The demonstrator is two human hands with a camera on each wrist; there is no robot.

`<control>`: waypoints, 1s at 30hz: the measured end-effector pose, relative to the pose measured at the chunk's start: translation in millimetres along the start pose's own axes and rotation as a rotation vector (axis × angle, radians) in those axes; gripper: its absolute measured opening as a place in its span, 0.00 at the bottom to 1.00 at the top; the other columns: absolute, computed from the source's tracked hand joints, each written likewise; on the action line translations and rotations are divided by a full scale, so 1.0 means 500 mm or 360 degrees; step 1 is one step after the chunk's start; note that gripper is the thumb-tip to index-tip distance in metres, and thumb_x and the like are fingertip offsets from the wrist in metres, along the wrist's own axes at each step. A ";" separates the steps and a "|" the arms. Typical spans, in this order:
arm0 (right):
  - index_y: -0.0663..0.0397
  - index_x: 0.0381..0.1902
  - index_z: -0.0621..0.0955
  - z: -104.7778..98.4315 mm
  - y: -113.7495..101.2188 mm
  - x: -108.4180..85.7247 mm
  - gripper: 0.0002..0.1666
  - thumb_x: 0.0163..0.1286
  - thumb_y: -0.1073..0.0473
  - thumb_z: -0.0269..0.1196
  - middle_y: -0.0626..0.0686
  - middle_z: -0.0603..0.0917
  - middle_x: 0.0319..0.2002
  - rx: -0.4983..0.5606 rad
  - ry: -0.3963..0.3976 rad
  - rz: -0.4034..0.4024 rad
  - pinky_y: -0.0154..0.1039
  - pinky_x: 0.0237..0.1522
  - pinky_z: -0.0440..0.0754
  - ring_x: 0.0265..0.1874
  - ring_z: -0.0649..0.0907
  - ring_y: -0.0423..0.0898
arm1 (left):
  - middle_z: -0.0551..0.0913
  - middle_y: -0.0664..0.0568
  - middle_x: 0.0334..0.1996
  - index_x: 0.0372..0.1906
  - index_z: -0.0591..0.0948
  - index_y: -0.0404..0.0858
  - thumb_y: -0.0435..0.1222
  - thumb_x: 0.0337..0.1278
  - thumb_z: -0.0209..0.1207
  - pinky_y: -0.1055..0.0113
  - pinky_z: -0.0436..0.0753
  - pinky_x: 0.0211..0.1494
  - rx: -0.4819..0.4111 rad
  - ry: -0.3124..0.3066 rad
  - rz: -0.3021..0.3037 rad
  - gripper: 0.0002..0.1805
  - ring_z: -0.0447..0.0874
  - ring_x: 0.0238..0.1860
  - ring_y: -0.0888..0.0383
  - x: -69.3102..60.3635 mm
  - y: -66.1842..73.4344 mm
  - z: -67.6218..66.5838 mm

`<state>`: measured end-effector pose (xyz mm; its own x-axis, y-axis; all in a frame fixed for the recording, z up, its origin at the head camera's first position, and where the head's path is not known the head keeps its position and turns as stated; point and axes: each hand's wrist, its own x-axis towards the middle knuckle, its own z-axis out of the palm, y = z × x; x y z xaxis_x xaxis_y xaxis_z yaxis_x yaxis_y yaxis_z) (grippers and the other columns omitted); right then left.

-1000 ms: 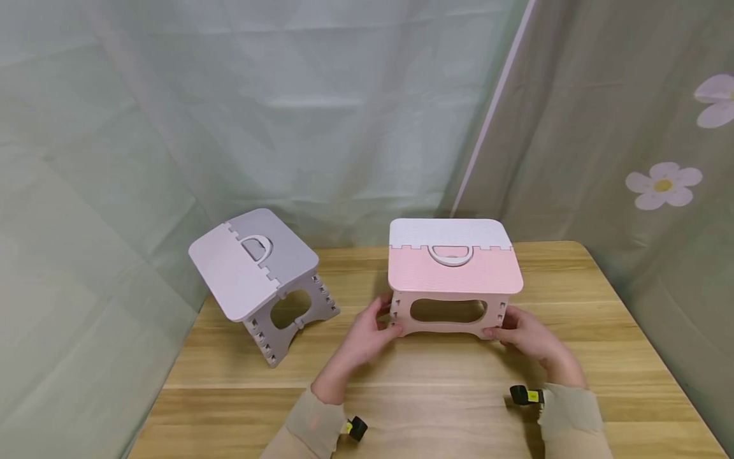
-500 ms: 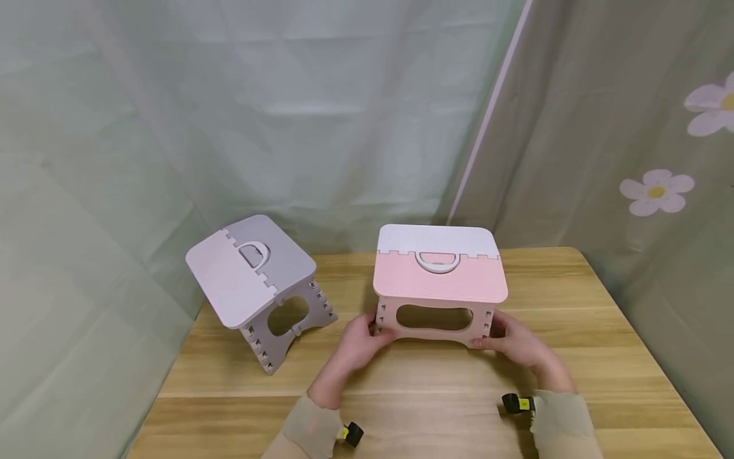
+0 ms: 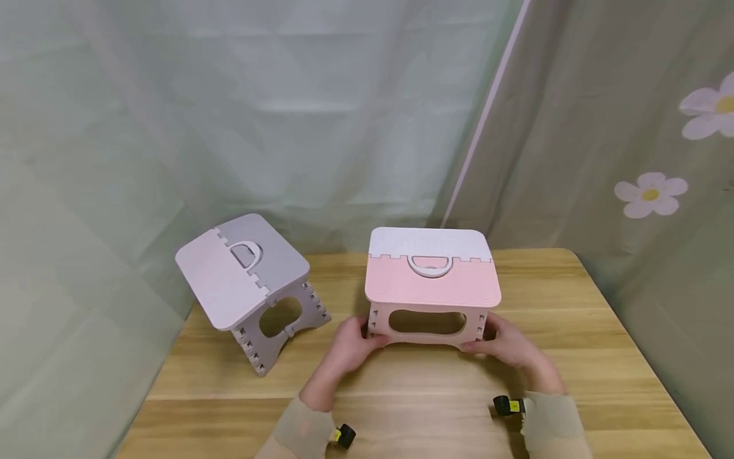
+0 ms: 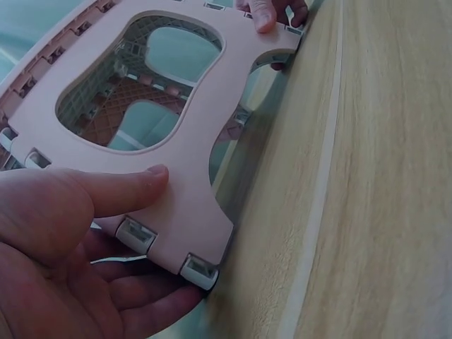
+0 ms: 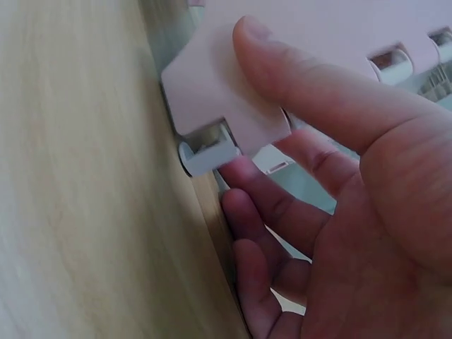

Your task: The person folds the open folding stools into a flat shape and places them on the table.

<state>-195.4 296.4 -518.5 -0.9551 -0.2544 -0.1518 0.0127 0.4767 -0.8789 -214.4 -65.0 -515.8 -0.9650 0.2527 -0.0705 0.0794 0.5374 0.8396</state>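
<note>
An unfolded pink and white folding step stool (image 3: 432,284) stands upright on the wooden table, its pale handle lying over the middle of the top. At its lower left corner my left hand (image 3: 348,347) grips the leg, thumb on the front panel and fingers behind, as the left wrist view shows of the leg panel (image 4: 191,141). My right hand (image 3: 507,347) holds the lower right corner the same way; in the right wrist view the thumb lies on the pink panel (image 5: 205,78) with fingers curled behind. To the left stands a grey and lilac folding stool (image 3: 246,274), turned at an angle.
The wooden table (image 3: 413,395) ends at a pale green curtain (image 3: 287,127) behind and to the left. A darker curtain with flowers (image 3: 650,194) hangs on the right. A gap separates the two stools.
The pink and white stool has shifted left and slightly nearer, with both hands still holding its legs. The grey stool keeps its place on the table as the view drifts a little.
</note>
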 end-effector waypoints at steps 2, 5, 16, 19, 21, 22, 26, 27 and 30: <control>0.59 0.67 0.78 0.004 -0.001 0.001 0.40 0.62 0.55 0.82 0.54 0.84 0.53 -0.0011 0.0021 0.0004 0.49 0.57 0.74 0.51 0.79 0.51 | 0.88 0.45 0.51 0.58 0.85 0.33 0.40 0.62 0.76 0.48 0.82 0.60 0.0007 -0.0009 -0.0008 0.24 0.82 0.47 0.51 -0.002 0.000 -0.002; 0.58 0.68 0.78 0.004 -0.002 0.000 0.41 0.62 0.55 0.82 0.55 0.84 0.54 -0.0039 0.0038 0.0027 0.51 0.59 0.73 0.52 0.79 0.52 | 0.88 0.47 0.49 0.56 0.86 0.34 0.40 0.62 0.77 0.49 0.82 0.58 0.0020 -0.0036 -0.0001 0.22 0.82 0.45 0.52 -0.003 0.000 -0.004; 0.56 0.70 0.77 -0.006 -0.014 0.001 0.42 0.63 0.51 0.81 0.55 0.84 0.56 -0.0085 0.0023 0.0040 0.56 0.62 0.72 0.55 0.79 0.55 | 0.88 0.49 0.47 0.55 0.86 0.36 0.39 0.61 0.77 0.52 0.83 0.56 0.0018 -0.0057 -0.0017 0.21 0.82 0.43 0.54 0.003 0.001 -0.003; 0.56 0.70 0.77 -0.009 -0.014 0.002 0.41 0.64 0.51 0.81 0.55 0.84 0.56 -0.0106 0.0023 0.0038 0.55 0.61 0.73 0.54 0.79 0.54 | 0.88 0.49 0.47 0.55 0.86 0.36 0.39 0.62 0.77 0.51 0.83 0.57 0.0022 -0.0049 -0.0023 0.20 0.82 0.44 0.53 0.006 0.002 -0.005; 0.57 0.69 0.77 -0.010 -0.014 0.003 0.41 0.63 0.51 0.81 0.55 0.85 0.55 -0.0115 0.0033 0.0044 0.56 0.61 0.73 0.53 0.80 0.54 | 0.88 0.49 0.48 0.55 0.86 0.36 0.39 0.62 0.77 0.50 0.83 0.57 0.0018 -0.0049 -0.0023 0.21 0.82 0.45 0.53 0.007 0.004 -0.006; 0.57 0.69 0.77 -0.010 -0.013 0.003 0.41 0.63 0.50 0.81 0.55 0.85 0.55 -0.0125 0.0034 0.0050 0.55 0.61 0.73 0.53 0.80 0.54 | 0.88 0.49 0.48 0.56 0.86 0.36 0.40 0.62 0.77 0.50 0.82 0.58 0.0020 -0.0048 -0.0027 0.21 0.82 0.45 0.53 0.006 0.005 -0.006; 0.57 0.69 0.77 -0.004 -0.005 0.000 0.42 0.63 0.50 0.81 0.55 0.84 0.55 -0.0091 0.0014 0.0069 0.55 0.61 0.72 0.53 0.79 0.54 | 0.88 0.49 0.49 0.55 0.86 0.37 0.40 0.61 0.77 0.49 0.82 0.59 0.0035 -0.0048 -0.0034 0.21 0.82 0.46 0.53 0.000 0.000 -0.004; 0.56 0.70 0.77 -0.002 -0.002 -0.001 0.42 0.63 0.50 0.81 0.55 0.84 0.55 -0.0080 0.0011 0.0069 0.54 0.61 0.72 0.53 0.79 0.54 | 0.88 0.49 0.49 0.55 0.86 0.37 0.41 0.61 0.77 0.49 0.82 0.59 0.0038 -0.0048 -0.0037 0.21 0.82 0.46 0.53 -0.002 -0.001 -0.003; 0.56 0.70 0.78 0.003 0.001 -0.004 0.41 0.63 0.51 0.81 0.55 0.84 0.55 -0.0062 0.0007 0.0064 0.53 0.60 0.72 0.53 0.79 0.54 | 0.89 0.50 0.48 0.55 0.86 0.37 0.41 0.61 0.77 0.51 0.82 0.57 0.0044 -0.0046 -0.0034 0.21 0.82 0.45 0.54 -0.007 -0.005 -0.001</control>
<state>-193.3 295.8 -519.4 -0.9553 -0.2309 -0.1846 0.0396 0.5188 -0.8539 -211.5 -67.7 -517.4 -0.9590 0.2636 -0.1042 0.0659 0.5648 0.8226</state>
